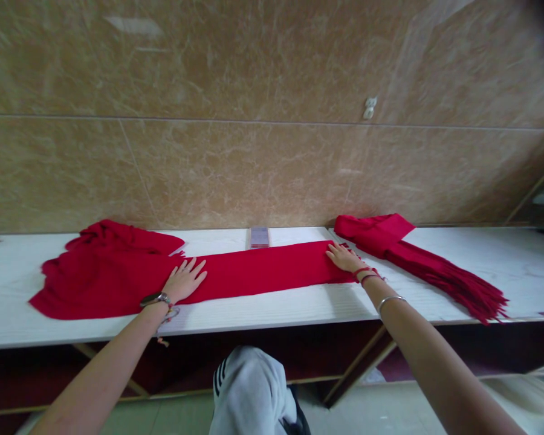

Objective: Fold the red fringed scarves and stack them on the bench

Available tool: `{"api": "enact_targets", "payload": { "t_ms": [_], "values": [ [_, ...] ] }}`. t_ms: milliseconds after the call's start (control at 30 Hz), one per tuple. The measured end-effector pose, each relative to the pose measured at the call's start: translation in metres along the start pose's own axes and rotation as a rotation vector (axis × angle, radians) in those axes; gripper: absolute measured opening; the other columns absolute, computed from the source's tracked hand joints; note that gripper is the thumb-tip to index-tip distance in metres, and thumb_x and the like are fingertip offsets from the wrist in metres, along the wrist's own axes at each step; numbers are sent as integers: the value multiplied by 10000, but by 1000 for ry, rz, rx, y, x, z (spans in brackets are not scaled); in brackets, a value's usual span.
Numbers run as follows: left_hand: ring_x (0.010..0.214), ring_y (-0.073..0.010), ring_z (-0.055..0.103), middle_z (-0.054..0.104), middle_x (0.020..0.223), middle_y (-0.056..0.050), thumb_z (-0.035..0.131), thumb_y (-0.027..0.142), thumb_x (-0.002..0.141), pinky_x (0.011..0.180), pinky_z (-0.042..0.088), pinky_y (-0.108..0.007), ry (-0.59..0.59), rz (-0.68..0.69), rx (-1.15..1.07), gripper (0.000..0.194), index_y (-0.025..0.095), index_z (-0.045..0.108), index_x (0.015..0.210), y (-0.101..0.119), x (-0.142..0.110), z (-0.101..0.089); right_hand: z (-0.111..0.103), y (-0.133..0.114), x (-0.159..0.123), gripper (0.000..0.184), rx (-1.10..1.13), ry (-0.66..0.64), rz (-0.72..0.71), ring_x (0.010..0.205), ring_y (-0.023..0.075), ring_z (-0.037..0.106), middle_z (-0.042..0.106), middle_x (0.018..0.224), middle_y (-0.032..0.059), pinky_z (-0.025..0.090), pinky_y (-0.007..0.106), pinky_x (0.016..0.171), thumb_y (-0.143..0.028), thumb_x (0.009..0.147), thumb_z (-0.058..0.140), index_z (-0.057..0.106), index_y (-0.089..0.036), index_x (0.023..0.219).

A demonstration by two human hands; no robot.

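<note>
A long red scarf (263,272) lies spread along a white table (299,305). My left hand (185,279) rests flat on it near its middle left, fingers spread, a watch on the wrist. My right hand (343,257) lies flat on the scarf's right end, fingers stretched out, bracelets on the wrist. The scarf's left part (104,272) is bunched and folded in a heap. A second red scarf (417,257), folded, with a fringe toward the right, lies just right of my right hand.
A small clear box (259,237) stands at the back of the table against the marble wall (272,121). My knee in grey trousers (249,386) shows below the table edge. Table legs cross underneath.
</note>
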State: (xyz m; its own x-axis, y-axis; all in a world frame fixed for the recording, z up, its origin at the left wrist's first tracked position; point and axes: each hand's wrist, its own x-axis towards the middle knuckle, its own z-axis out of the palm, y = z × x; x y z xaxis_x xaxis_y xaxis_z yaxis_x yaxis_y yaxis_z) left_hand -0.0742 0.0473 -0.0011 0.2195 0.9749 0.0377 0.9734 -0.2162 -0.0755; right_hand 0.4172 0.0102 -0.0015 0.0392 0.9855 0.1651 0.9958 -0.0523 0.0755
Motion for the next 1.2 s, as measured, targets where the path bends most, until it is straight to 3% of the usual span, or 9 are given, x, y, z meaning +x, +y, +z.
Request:
{"api": "enact_targets", "payload": {
  "t_ms": [67, 133, 267, 367, 467, 633, 733, 1000, 1200],
  "values": [
    [1336, -268, 176, 198, 1468, -67, 226, 459, 897, 1047, 184, -449, -11, -2, -7, 539, 269, 226, 1401, 1, -1, -1, -6, -13, -3, 456, 6, 51, 11, 1291, 296, 261, 323, 1404, 163, 238, 548, 994, -308, 919, 246, 357, -153, 1333],
    [1338, -273, 163, 188, 1470, -73, 215, 457, 899, 1050, 175, -450, -26, 0, -8, 542, 260, 223, 1403, 2, -2, -3, -14, -44, -8, 476, 44, 112, -74, 1309, 292, 218, 312, 1405, 181, 202, 492, 1034, -322, 908, 304, 376, -94, 1319],
    [1341, -291, 135, 169, 1473, -89, 212, 459, 894, 1040, 176, -479, -88, 1, -11, 554, 248, 216, 1406, 4, -2, -11, -35, -135, -27, 418, 215, 116, -510, 1240, 240, 361, 474, 1305, 128, 195, 456, 1050, -327, 891, 385, 470, -148, 1259],
    [1336, -309, 141, 202, 1463, -104, 263, 480, 874, 1032, 175, -497, -143, 50, 11, 571, 233, 276, 1389, 4, 5, -22, -48, -197, -46, 365, 295, 128, -747, 1131, 213, 474, 558, 1203, 122, 301, 378, 999, -316, 847, 492, 548, -149, 1166],
    [1326, -292, 190, 253, 1445, -115, 313, 457, 864, 1035, 193, -458, -149, 177, 19, 561, 199, 336, 1362, 6, 18, -32, -56, -235, -59, 334, 294, 128, -841, 1020, 203, 537, 602, 1104, 119, 411, 305, 862, -280, 823, 535, 559, -138, 1125],
    [1278, -168, 315, 405, 1373, -75, 354, 352, 873, 1042, 206, -279, -152, 342, -11, 467, 181, 422, 1302, 18, 43, -38, -61, -257, -61, 181, 187, 117, -870, 858, 190, 577, 636, 931, 95, 442, 268, 688, -181, 858, 464, 588, -140, 983],
    [1186, -143, 433, 480, 1307, -77, 387, 314, 858, 999, 268, -218, -136, 403, -39, 437, 168, 472, 1261, 25, 55, -36, -62, -262, -60, 190, 120, 144, -912, 797, 187, 578, 634, 881, 86, 435, 269, 627, -95, 860, 415, 574, -130, 959],
    [998, -192, 554, 609, 1103, -81, 426, 273, 816, 879, 383, -268, -56, 349, -128, 355, 185, 596, 1114, 16, 78, -32, -59, -275, -57, 128, 58, 224, -931, 778, 194, 547, 612, 848, 86, 424, 303, 631, -111, 868, 441, 558, -120, 919],
    [792, -165, 594, 677, 856, -54, 466, 249, 772, 724, 416, -226, -69, 303, -228, 249, 146, 656, 895, 5, 88, -31, -58, -291, -55, 130, 49, 279, -935, 803, 208, 532, 595, 839, 95, 414, 318, 614, -104, 860, 453, 582, -113, 855]
  ]
}}
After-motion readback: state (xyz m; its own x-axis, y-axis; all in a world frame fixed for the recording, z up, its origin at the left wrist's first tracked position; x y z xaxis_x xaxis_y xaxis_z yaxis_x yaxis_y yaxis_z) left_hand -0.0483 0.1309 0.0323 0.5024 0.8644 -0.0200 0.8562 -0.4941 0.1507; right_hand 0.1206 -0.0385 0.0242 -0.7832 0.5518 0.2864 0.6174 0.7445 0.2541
